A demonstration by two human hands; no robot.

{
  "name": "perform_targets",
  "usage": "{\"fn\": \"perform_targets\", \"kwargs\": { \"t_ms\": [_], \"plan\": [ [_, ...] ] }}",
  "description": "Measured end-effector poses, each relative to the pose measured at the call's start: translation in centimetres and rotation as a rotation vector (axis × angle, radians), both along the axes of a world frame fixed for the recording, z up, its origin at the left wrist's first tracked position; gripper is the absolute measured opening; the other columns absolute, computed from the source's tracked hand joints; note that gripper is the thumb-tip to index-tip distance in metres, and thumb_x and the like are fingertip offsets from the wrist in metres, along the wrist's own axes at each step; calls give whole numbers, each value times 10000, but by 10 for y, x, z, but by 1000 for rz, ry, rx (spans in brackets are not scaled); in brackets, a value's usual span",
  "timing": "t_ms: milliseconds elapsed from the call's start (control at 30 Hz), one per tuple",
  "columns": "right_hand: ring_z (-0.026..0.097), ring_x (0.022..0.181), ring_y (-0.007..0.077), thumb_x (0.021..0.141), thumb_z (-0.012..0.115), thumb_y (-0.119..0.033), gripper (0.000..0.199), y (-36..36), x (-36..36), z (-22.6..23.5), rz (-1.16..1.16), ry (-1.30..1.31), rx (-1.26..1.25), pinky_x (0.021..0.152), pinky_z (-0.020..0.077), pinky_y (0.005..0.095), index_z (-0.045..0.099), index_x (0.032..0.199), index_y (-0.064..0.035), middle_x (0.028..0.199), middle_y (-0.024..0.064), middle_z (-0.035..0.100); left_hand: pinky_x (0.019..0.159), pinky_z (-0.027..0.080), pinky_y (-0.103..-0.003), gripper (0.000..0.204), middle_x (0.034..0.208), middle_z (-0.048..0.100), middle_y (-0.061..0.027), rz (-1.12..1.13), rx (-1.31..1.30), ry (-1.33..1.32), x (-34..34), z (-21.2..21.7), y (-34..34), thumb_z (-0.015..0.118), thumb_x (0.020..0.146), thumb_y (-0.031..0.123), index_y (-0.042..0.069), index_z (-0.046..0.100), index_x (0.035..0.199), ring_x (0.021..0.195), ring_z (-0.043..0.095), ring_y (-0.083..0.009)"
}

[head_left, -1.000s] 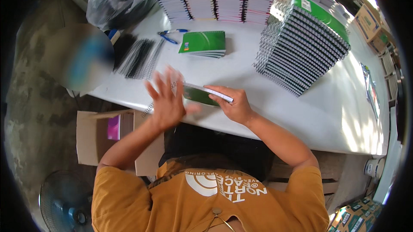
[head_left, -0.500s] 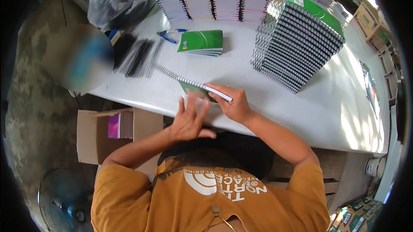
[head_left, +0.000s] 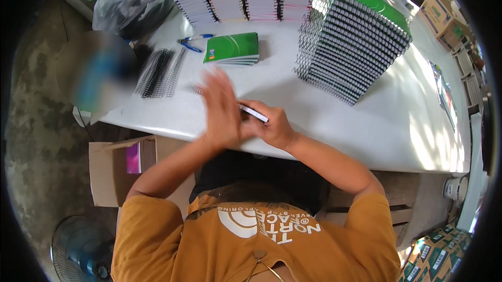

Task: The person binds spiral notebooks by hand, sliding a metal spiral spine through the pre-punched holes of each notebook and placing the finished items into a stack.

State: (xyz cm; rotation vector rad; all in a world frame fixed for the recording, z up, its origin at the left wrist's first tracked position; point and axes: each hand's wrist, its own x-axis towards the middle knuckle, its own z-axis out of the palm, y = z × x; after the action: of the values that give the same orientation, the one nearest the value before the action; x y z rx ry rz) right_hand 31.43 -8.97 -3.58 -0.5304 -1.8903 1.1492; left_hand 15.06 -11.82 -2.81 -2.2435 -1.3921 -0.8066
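The right hand (head_left: pixel 272 127) pinches a thin white-edged spiral notebook (head_left: pixel 252 113) at the white table's (head_left: pixel 334 125) near edge. The left hand (head_left: pixel 222 109), blurred, lies flat over it with fingers spread. A green notebook stack (head_left: pixel 232 49) sits farther off.

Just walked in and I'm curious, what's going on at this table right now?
A person in an orange shirt sits at a white table, working on a notebook at its near edge. The right hand grips the notebook, while the left hand, blurred with motion, lies over it. A wire spiral sticks out beyond the left hand. Loose black binding spirals lie to the left, a small pile of green notebooks lies ahead, and tall stacks of bound notebooks stand farther back.
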Motion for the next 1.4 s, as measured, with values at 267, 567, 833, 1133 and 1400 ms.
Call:
{"fn": "perform_targets", "kwargs": {
  "t_ms": [267,567,833,1133,1400],
  "plan": [
    [639,922,300,852,586,-113,531,-3,0,3,-68,8,115,756,509,349,359,1333,-113,980,150,651,1029,-14,-614,1055,1418,101,-356,-110,130,-68,5,5,18,341,762,735,-81,120,1394,1317,27,-535],
    [639,911,291,780,561,41,602,6,6,3,-51,-8,64,736,504,330,350,1319,-125,1090,169,612,1031,6,-618,964,1415,130,-335,-213,-152,31,21,-3,-1,375,832,652,-92,114,1386,1317,105,-510],
    [632,876,339,775,588,26,638,15,3,-7,-67,23,-92,741,491,364,277,1320,-90,892,147,647,920,283,-403,322,1032,581,-46,-211,-266,-30,26,53,0,658,775,222,108,576,1064,1009,534,-210],
    [637,840,285,790,605,13,624,23,-1,-14,-29,38,-98,719,478,338,251,1295,-79,889,153,627,857,339,-360,170,874,610,-26,-323,-378,120,18,78,20,647,770,106,109,580,926,860,570,-207],
    [581,866,235,822,583,-19,575,15,16,33,-83,-57,-300,759,452,306,262,1295,-87,989,143,552,921,307,-377,473,1102,535,-86,-166,-104,88,28,113,22,744,673,249,111,550,1083,1050,487,-257]
  ]
}}
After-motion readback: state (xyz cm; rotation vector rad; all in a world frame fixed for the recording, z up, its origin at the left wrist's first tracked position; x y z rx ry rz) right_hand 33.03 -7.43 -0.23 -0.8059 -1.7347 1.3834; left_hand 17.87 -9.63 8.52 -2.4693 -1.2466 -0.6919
